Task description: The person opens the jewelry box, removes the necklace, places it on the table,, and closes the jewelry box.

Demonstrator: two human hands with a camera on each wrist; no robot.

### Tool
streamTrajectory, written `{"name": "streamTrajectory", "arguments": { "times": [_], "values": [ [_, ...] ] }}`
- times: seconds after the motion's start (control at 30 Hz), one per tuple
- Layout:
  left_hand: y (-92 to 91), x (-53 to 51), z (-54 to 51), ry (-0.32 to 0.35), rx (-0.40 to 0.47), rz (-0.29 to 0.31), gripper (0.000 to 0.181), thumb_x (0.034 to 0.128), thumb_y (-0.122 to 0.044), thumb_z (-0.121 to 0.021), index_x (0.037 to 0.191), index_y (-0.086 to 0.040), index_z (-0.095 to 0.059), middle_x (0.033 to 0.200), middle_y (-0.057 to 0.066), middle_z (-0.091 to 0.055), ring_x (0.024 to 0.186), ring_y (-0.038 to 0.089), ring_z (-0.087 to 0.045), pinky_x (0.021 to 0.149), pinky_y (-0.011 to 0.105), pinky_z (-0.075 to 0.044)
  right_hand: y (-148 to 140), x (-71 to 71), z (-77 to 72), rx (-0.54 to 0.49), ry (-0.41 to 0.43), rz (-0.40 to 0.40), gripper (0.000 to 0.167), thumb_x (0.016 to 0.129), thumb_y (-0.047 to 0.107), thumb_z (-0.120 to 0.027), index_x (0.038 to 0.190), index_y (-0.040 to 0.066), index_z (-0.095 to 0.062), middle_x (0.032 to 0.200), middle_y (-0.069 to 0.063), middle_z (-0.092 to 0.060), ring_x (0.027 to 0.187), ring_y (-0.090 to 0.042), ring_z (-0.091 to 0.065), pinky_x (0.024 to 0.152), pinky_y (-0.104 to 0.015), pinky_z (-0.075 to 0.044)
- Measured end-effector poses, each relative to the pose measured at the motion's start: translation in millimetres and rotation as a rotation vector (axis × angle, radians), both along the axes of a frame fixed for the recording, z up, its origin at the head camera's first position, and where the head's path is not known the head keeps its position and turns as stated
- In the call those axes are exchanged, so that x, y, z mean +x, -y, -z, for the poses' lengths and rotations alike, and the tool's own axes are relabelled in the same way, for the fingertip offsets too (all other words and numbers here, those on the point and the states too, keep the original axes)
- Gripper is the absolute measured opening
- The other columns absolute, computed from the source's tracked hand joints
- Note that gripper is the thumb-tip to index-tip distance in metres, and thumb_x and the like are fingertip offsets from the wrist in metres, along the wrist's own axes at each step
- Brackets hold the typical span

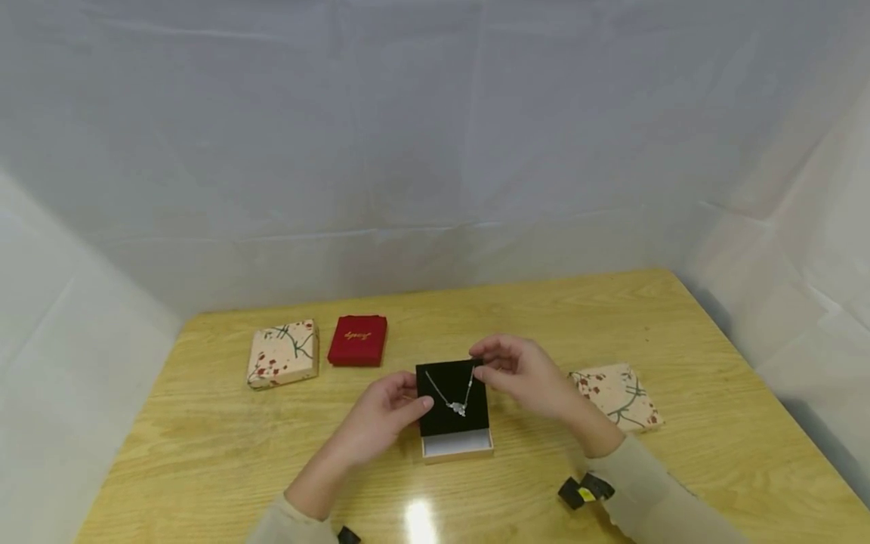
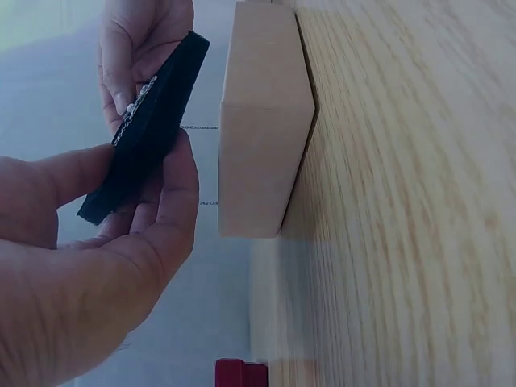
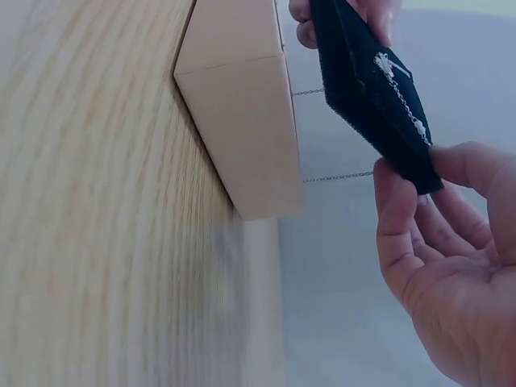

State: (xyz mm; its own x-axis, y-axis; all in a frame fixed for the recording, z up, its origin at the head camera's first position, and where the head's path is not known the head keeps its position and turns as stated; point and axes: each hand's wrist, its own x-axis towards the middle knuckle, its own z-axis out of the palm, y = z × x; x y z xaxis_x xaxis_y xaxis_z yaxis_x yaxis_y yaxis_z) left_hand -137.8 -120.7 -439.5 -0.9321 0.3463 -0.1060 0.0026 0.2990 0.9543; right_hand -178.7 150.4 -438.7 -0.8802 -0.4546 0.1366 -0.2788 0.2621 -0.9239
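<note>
My left grip is clamped on the left edge of the black pad, thumb on the front face, fingers curled behind. My right grip is clamped on the same pad at its upper right corner, thumb in front, fingers at the back. The pad is held tilted above the open box, with a visible gap between the two in both wrist views. A silver necklace lies across the pad's front face, its chain forming a V with the pendant at the lowest point. Two lengths of chain run from behind the pad down to the box. The box rests on the wooden counter, its pale interior showing below the pad. Surrounding items: a red box with gold lettering, behind and to the left; a floral box, farther left, near the red one; a second floral piece, to the right, partly covered by my right forearm. A pale sheet hangs behind the counter.
</note>
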Motion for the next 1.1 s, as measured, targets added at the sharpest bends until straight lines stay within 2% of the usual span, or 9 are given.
{"name": "streamTrajectory", "arguments": {
  "times": [0.17,0.3,0.4,0.5,0.63,0.73,0.8,0.93,1.1],
  "values": [
    [-2.3,0.7,-0.4,0.008,0.012,-0.021,0.031,0.104,-0.015,-0.068,0.124,0.008,-0.064,0.107,0.013,-0.071,0.1,0.025,-0.072,0.088,0.041,-0.061,0,1.3,0.2,0.041,-0.056,0.036,0.035,0.1,0.009,-0.073,0.134,0.004,-0.065,0.13,-0.009,-0.069,0.109,-0.025,-0.068,0.089,-0.033,-0.06],
    [-4.0,1.5,0.5,0.032,0.025,-0.04,0.033,0.1036,-0.015,-0.069,0.127,0.008,-0.063,0.107,0.013,-0.072,0.098,0.025,-0.072,0.088,0.04,-0.062,-1,5.9,0.4,0.118,-0.177,0.066,0.041,0.098,0.013,-0.077,0.137,0.009,-0.064,0.134,-0.004,-0.066,0.115,-0.026,-0.064,0.09,-0.039,-0.059],
    [-4.9,1.6,1.5,0.048,0.051,-0.048,0.034,0.1039,-0.014,-0.069,0.128,0.009,-0.062,0.108,0.014,-0.072,0.098,0.025,-0.073,0.087,0.04,-0.062,-1,10.6,-1.4,0.204,-0.316,0.078,0.042,0.096,0.016,-0.079,0.136,0.01,-0.065,0.139,-0.006,-0.063,0.124,-0.027,-0.059,0.097,-0.047,-0.056],
    [-5.0,1.6,1.2,0.052,0.079,-0.054,0.035,0.1044,-0.014,-0.068,0.13,0.01,-0.061,0.11,0.015,-0.072,0.098,0.025,-0.073,0.086,0.038,-0.062,1,15.1,-3.2,0.313,-0.497,0.073,0.038,0.095,0.019,-0.081,0.129,0.011,-0.068,0.14,-0.009,-0.061,0.13,-0.029,-0.055,0.104,-0.052,-0.052],
    [-4.0,1.5,0.2,0.061,0.116,-0.054,0.035,0.1054,-0.012,-0.065,0.13,0.012,-0.06,0.113,0.018,-0.071,0.101,0.026,-0.073,0.085,0.036,-0.062,5,21.0,-3.9,0.444,-0.767,0.036,0.032,0.092,0.024,-0.084,0.119,0.012,-0.072,0.134,-0.009,-0.061,0.126,-0.03,-0.054,0.107,-0.051,-0.05],
    [-3.8,1.2,-0.4,0.067,0.124,-0.055,0.034,0.1059,-0.011,-0.064,0.13,0.011,-0.06,0.114,0.018,-0.071,0.102,0.025,-0.072,0.085,0.035,-0.062,10,25.2,-3.3,0.516,-0.899,0.004,0.029,0.091,0.029,-0.085,0.114,0.014,-0.074,0.13,-0.007,-0.062,0.122,-0.028,-0.056,0.106,-0.048,-0.05],
    [-3.9,1.3,-0.2,0.071,0.124,-0.056,0.033,0.106,-0.012,-0.065,0.131,0.01,-0.06,0.114,0.017,-0.071,0.102,0.025,-0.072,0.085,0.035,-0.062,13,27.6,-1.1,0.552,-0.932,-0.01,0.028,0.092,0.032,-0.084,0.113,0.015,-0.075,0.128,-0.005,-0.062,0.122,-0.026,-0.056,0.107,-0.047,-0.049],
    [-3.9,1.5,0.6,0.081,0.128,-0.053,0.034,0.1063,-0.013,-0.065,0.131,0.009,-0.06,0.113,0.016,-0.072,0.1,0.023,-0.072,0.084,0.033,-0.061,17,30.9,2.6,0.591,-0.933,-0.009,0.025,0.094,0.034,-0.082,0.111,0.016,-0.076,0.127,-0.004,-0.063,0.122,-0.025,-0.057,0.107,-0.047,-0.05],
    [-2.3,1.0,1.3,0.11,0.192,0.007,0.035,0.1082,-0.011,-0.059,0.133,0.013,-0.052,0.119,0.023,-0.073,0.106,0.025,-0.072,0.09,0.032,-0.059,20,31.5,5.2,0.592,-0.941,-0.006,0.021,0.094,0.032,-0.082,0.107,0.016,-0.077,0.125,-0.004,-0.065,0.12,-0.025,-0.058,0.103,-0.046,-0.052]
  ]
}}
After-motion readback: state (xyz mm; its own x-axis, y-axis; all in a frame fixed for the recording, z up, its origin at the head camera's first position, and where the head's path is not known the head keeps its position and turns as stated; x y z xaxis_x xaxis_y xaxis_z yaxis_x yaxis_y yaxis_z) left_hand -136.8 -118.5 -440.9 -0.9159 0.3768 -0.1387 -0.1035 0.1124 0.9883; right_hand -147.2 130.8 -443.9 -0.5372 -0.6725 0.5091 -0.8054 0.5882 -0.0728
